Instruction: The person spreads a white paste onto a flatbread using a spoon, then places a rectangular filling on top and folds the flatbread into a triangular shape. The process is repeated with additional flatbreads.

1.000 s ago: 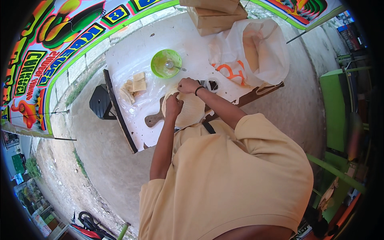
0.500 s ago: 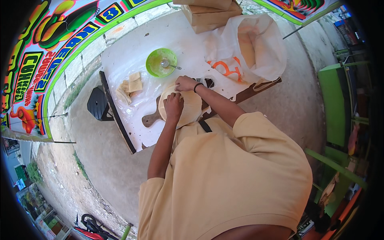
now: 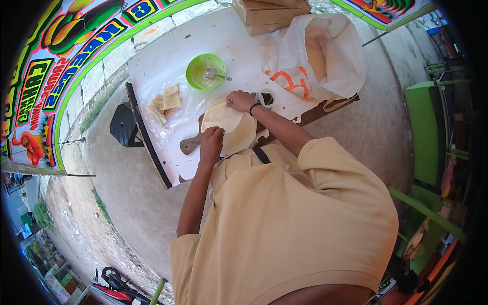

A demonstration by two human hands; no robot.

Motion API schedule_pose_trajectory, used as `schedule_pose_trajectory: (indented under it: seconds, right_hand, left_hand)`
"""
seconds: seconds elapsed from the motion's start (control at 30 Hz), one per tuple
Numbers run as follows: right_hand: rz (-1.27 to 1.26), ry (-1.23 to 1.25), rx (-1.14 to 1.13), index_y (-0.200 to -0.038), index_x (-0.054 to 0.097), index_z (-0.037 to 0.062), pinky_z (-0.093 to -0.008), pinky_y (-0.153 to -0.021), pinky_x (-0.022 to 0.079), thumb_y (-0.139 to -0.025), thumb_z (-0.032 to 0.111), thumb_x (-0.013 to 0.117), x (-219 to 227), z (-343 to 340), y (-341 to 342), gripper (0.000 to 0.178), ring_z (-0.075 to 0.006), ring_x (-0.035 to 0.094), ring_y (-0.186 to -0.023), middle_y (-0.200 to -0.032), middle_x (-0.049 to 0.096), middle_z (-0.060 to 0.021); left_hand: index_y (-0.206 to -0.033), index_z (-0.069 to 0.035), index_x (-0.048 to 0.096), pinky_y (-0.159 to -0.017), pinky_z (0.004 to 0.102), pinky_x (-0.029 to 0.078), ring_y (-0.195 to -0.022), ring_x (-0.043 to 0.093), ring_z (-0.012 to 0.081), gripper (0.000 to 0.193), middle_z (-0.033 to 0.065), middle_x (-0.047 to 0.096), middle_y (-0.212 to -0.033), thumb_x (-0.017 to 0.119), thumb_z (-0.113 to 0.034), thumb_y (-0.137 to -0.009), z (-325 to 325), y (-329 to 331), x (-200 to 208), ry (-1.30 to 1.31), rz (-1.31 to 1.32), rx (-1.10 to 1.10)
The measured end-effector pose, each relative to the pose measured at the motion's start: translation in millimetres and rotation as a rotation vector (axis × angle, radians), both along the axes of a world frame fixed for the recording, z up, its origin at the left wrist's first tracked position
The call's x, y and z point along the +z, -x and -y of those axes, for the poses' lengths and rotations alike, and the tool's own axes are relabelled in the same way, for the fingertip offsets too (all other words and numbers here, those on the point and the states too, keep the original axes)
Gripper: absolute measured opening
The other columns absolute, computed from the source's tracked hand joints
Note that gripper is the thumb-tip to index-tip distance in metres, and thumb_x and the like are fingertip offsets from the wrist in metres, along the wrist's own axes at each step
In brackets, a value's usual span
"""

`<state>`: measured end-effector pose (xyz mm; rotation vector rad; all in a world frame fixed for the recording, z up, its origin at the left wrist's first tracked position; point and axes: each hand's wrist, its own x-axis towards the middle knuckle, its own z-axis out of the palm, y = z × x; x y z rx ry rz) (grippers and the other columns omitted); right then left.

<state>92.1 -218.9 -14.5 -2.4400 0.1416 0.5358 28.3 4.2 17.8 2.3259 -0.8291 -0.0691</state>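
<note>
"Left hand [image 3: 212, 136] sits lower and farther from the right hand [image 3: 238, 100] than it does half a second earlier. What are they holding?"

"Both are nearly closed, pinching opposite ends of a thin pale sheet [image 3: 216, 116]. Knuckles cover most of the fingertips, so the exact grip is hard to make out."

"Where is that sheet?"

"Over more round sheets [image 3: 243, 137] on the wooden board [image 3: 190, 145]. I can't count the layers, and the board's round part is mostly covered."

"Which way does it run?"

"It's roundish, so no clear long axis; its edge slants from the left hand, near the body, up to the right hand on the far side. The board's handle points left and slightly toward the person."

"And around it?"

"A white desk [image 3: 175, 46], dark specks on it. Beyond the hands is a green bowl [image 3: 191, 74] with a spoon [image 3: 223, 78]; folded pieces [image 3: 172, 96] lie to the left, a white bag [image 3: 345, 66] to the right. Brown boxes [image 3: 269, 18] are cut off at the top. Below is a concrete floor [image 3: 122, 173]."
</note>
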Motion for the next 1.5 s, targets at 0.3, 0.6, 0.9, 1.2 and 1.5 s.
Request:
schedule_pose_trajectory:
  seconds: [0.3, 0.6, 0.9, 1.2, 1.5]
  right_hand:
    - [-0.021, -0.069, 0.001, -0.107, 0.067, 0.0035, -0.0408, -0.083, 0.053, -0.07, 0.041, 0.076, 5, 2, 9, 0.053, -0.0308, 0.067, -0.092, -0.101, 0.069, -0.0179]
    - [-0.063, 0.022, 0.035, -0.08, 0.068, -0.0037, -0.0408, -0.069, 0.053, -0.067, 0.037, 0.078, -5, 26, 45, 0.043, -0.0358, 0.066, -0.074, -0.075, 0.065, -0.0227]
    - [0.107, -0.061, -0.22, -0.073, 0.065, -0.0024, -0.0429, -0.07, 0.051, -0.073, 0.036, 0.074, -22, 23, 60, 0.039, -0.0374, 0.065, -0.076, -0.076, 0.065, -0.0224]
    - [-0.146, -0.251, -0.083, -0.089, 0.07, -0.0015, -0.0407, -0.078, 0.052, -0.065, 0.048, 0.075, 7, 26, 51, 0.055, -0.0361, 0.067, -0.084, -0.088, 0.068, -0.0227]
    - [-0.125, -0.005, -0.013, -0.093, 0.071, -0.0004, -0.0387, -0.079, 0.052, -0.066, 0.043, 0.076, -24, 24, 45, 0.052, -0.0345, 0.067, -0.088, -0.092, 0.068, -0.0228]
  left_hand:
    - [-0.102, -0.008, 0.063, -0.088, 0.0439, 0.043, -0.101, 0.057, 0.0299, 0.027, 0.0106, 0.059, -0.105, 0.072, -0.014, -0.077, 2, 11, 9, -0.054, -0.055, 0.109]
    - [-0.101, -0.013, 0.067, -0.086, 0.0434, 0.039, -0.097, 0.06, 0.0213, 0.024, 0.003, 0.065, -0.095, 0.068, -0.014, -0.077, 77, -6, 0, -0.137, 0.042, -0.033]
    - [-0.092, -0.014, 0.072, -0.09, 0.0423, 0.036, -0.097, 0.061, 0.0191, 0.014, 0.0001, 0.069, -0.094, 0.065, -0.012, -0.08, 40, 3, 4, -0.256, 0.004, -0.11]
    - [-0.093, -0.012, 0.069, -0.088, 0.0418, 0.039, -0.101, 0.058, 0.0225, 0.019, 0.0029, 0.064, -0.101, 0.07, -0.012, -0.075, 31, 8, 0, -0.148, -0.044, -0.027]
    - [-0.091, -0.012, 0.07, -0.084, 0.0409, 0.04, -0.098, 0.058, 0.0236, 0.016, 0.0035, 0.065, -0.098, 0.07, -0.012, -0.075, 67, 4, -15, -0.202, 0.029, -0.05]
